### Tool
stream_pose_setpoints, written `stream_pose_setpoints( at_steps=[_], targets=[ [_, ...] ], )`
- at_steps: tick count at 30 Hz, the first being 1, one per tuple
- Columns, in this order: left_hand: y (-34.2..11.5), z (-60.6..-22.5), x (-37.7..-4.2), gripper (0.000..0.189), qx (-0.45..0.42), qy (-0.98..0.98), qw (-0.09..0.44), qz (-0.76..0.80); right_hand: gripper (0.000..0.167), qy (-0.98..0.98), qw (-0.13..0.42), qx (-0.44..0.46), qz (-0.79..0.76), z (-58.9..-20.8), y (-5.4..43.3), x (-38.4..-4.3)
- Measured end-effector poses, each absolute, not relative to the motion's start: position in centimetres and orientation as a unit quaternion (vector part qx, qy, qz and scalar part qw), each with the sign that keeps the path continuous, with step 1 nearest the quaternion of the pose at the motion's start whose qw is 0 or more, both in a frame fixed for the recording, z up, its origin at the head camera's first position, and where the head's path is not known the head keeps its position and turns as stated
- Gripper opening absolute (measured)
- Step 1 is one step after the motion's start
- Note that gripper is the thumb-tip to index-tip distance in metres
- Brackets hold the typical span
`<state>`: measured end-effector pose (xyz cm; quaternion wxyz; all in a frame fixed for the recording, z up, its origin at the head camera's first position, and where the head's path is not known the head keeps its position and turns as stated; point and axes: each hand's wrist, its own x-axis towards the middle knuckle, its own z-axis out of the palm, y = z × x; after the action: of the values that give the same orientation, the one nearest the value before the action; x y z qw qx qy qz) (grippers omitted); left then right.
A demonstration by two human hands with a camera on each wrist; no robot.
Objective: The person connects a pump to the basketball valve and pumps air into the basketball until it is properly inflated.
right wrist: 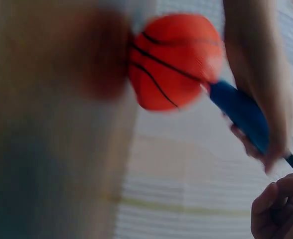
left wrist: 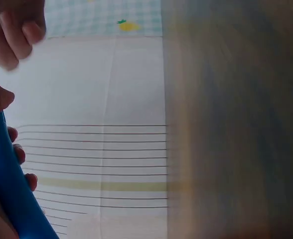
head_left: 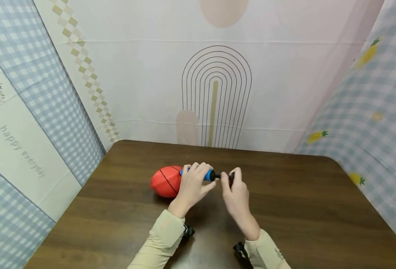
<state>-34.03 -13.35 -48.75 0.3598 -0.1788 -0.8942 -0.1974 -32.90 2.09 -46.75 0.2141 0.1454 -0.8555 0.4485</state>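
Observation:
A red ball with black lines (head_left: 166,182) sits on the table, partly flattened and out of round in the head view. Against its side stands a small blue hand pump (right wrist: 241,112), joined to the ball at one end. My left hand (head_left: 193,186) grips the pump's blue barrel, fingers wrapped over it. The black rod (head_left: 217,176) sticks out of the barrel's right end. My right hand (head_left: 236,192) holds the black handle (head_left: 231,178) at the rod's end. In the right wrist view, the right hand's fingers (right wrist: 281,204) are curled, with the handle mostly hidden.
The brown wooden table (head_left: 302,209) reaches out on both sides of the hands. Behind it hangs a pale printed cloth (head_left: 144,82), with checked cloths (head_left: 379,112) at the sides. Black straps (head_left: 240,249) show at both wrists.

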Motion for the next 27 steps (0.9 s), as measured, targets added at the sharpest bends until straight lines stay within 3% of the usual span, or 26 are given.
stream_pose_setpoints(
  at_steps=[5,10,13,27],
  targets=[
    [-13.7,-49.0,-34.4,0.027,-0.193,-0.895,0.358,-0.181,0.023,-0.887,0.185,0.181,0.383,-47.1,2.5,-33.1],
    [-15.0,-49.3,-35.2,0.024,-0.170,-0.887,0.375,-0.209,0.021,-0.877,0.274,0.178,0.353,-45.1,4.4,-33.1],
    [-15.1,-49.5,-35.4,0.024,-0.152,-0.886,0.370,-0.235,0.021,-0.863,0.299,0.170,0.369,-44.2,5.1,-32.9],
    [-12.0,-51.1,-34.0,0.024,-0.145,-0.898,0.299,-0.288,0.024,-0.893,0.116,0.136,0.413,-47.6,1.9,-33.3]
  ],
)
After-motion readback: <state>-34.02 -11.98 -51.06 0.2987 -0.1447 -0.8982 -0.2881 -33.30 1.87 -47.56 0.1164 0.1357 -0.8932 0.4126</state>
